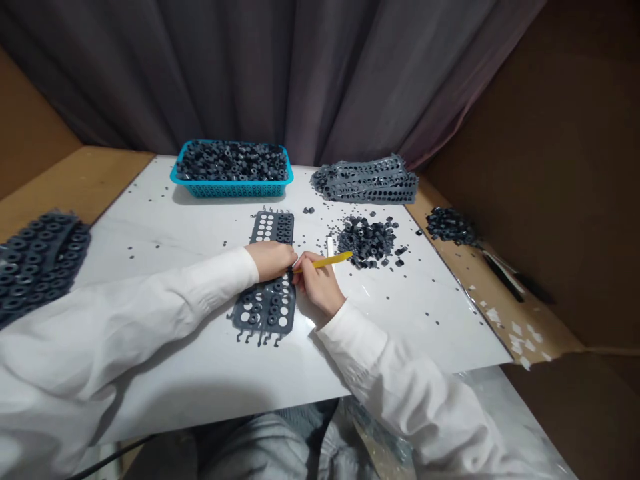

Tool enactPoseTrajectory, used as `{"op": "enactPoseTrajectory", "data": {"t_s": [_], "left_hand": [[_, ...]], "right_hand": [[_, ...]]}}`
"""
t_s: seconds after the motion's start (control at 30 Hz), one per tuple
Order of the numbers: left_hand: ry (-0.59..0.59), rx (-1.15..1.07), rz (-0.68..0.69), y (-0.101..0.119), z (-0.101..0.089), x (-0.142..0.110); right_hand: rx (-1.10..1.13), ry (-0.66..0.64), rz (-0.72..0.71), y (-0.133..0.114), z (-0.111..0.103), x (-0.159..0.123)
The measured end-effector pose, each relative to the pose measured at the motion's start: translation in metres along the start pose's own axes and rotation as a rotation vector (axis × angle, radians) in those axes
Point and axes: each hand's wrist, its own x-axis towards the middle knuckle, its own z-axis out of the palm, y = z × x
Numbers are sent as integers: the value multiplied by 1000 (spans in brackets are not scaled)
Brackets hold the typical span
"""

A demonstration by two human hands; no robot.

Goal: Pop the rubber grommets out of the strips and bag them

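Note:
My left hand point(270, 261) lies curled over the middle of a perforated dark grey rubber sheet point(263, 308), hiding whether its fingers grip it. Many of the sheet's holes show the white board through them, while moulded rings remain in others. My right hand point(317, 283) is shut on a yellow pencil-like tool point(325, 262), whose tip reaches the sheet beside my left fingertips. The white board point(165, 227) lies under both hands, and small dark rings are scattered across it.
A heap of loose dark rings point(367, 241) lies right of my hands. Behind it are a stack of grey sheets point(367, 181) and a teal basket point(231, 170) full of rings. More sheets point(40, 263) lie at left. Rings point(450, 225) and black-handled tools point(505, 277) sit on cardboard at right.

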Motion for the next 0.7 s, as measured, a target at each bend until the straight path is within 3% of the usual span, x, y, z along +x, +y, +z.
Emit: {"op": "enactPoseTrajectory", "data": {"t_s": [0.07,0.17,0.23,0.4,0.53,0.7], "left_hand": [[52,-22,0,-4,-7,-2],[303,-189,-29,-22,-21,-7],[388,-270,-74,-33,-27,-10],[215,-297,-21,-34,-17,-6],[139,-239,75,-24,-4,3],[83,-150,66,-20,1,8]], "right_hand": [[-34,5,-9,1,0,1],[-24,3,1,-1,1,1],[37,5,33,-3,1,2],[190,71,28,-3,-2,11],[168,38,30,0,-3,16],[116,17,2,1,-2,15]]}}
